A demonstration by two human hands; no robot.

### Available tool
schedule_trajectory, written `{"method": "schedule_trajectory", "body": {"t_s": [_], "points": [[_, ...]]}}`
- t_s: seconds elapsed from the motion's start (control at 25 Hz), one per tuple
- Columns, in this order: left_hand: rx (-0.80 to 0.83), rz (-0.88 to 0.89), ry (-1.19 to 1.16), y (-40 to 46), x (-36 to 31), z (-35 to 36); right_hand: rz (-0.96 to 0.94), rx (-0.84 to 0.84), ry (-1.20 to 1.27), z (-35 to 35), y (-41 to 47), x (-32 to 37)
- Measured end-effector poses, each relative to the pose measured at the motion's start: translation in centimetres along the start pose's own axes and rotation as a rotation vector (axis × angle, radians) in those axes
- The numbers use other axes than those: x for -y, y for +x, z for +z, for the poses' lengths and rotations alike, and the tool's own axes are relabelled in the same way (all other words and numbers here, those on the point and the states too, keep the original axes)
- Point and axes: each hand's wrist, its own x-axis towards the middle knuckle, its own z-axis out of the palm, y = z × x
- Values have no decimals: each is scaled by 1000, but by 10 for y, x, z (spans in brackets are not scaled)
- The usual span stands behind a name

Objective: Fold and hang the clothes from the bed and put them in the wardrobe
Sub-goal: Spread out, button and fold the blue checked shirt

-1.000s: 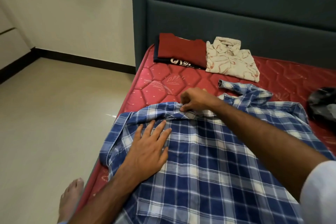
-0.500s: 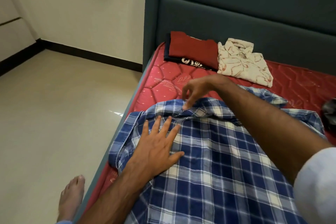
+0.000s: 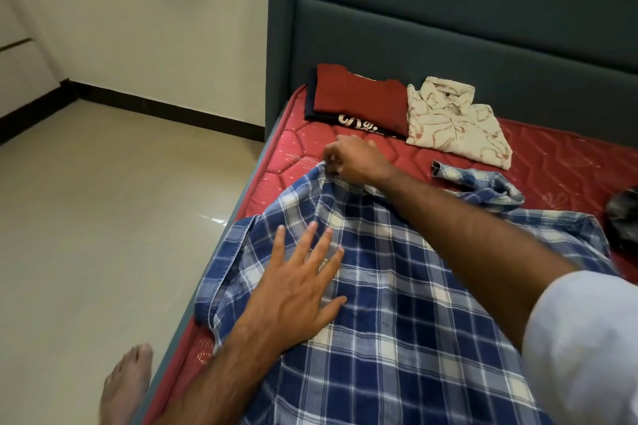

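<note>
Plaid shirt (image 3: pixel 397 304) collar now pinched, lifted by right hand (image 3: pixel 355 160).

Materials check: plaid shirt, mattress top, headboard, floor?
Plaid shirt: thin woven cloth, likely cotton, matte; it creases softly.
Mattress: red quilted fabric, slight sheen, stitched hexagons.
Headboard: teal upholstery, padded horizontal panels, matte.
Floor: glossy cream tile or stone, judging by the glare spot.

One red mattress (image 3: pixel 569 162) serves as landmark; on it lie four garments in clear view: one blue plaid shirt (image 3: pixel 397 304) nearest its foot edge, one red folded top (image 3: pixel 359 97) stacked on one dark printed top (image 3: pixel 359 126), one cream patterned shirt (image 3: pixel 452 121) beside them; two hands: left hand (image 3: pixel 297 290), right hand (image 3: pixel 355 159); one bare foot (image 3: pixel 126 386) beside the mattress.
</note>
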Motion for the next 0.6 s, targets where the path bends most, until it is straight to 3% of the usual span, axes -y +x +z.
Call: {"method": "schedule_trajectory", "body": {"t_s": [0.12,0.24,0.36,0.44,0.52,0.6], "points": [[-45,42,2,1,0,5,13,-104,-5,15,12,8],[-20,-10,-27,1,2,7,36,-92,148,19,14,10],[-38,-49,-15,2,5,8,62,130,406,2,-1,-13],[-69,-36,4,9,7,6,10,284,265,-13,-25,-47],[-91,48,5,31,5,4,6,223,27,-25,-57,-88],[-98,145,-2,68,-1,1,-4,-24,104,-32,-95,-118]]}}
